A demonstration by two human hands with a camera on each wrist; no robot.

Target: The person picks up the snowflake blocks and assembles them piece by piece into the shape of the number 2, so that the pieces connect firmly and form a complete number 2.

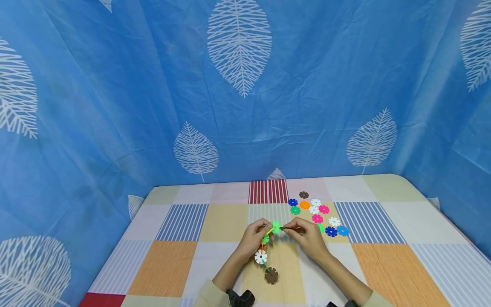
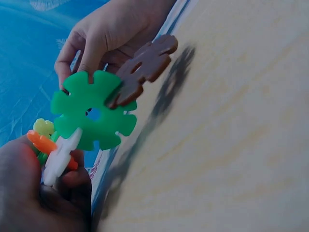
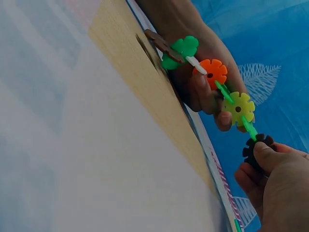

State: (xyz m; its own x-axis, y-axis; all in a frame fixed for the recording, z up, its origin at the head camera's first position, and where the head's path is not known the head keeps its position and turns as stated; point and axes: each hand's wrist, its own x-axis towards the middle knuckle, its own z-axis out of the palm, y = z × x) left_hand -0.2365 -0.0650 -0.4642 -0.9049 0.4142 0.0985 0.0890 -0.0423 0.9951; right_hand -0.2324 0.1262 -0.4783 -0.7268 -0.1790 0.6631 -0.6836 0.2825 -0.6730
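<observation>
My left hand [image 1: 253,238] grips a chain of notched plastic discs slotted into one another at angles. In the right wrist view the chain includes an orange disc [image 3: 216,72] and a yellow disc [image 3: 238,109] beside the left fingers. A brown disc [image 1: 271,276] and a white disc [image 1: 261,256] trail toward me below that hand. At the far end is a bright green disc [image 1: 276,227]. There my right hand [image 1: 310,239] pinches a dark disc [image 3: 249,153] between thumb and fingers, against the green disc's edge; how deep it sits in the slot is hard to tell.
Loose discs lie beyond the right hand, among them a brown disc [image 1: 304,195], an orange disc [image 1: 304,205], a pink disc [image 1: 317,218] and a dark blue disc [image 1: 331,231]. A patchwork cloth [image 1: 172,264] covers the table. Blue leaf-print curtains [image 1: 307,106] enclose it.
</observation>
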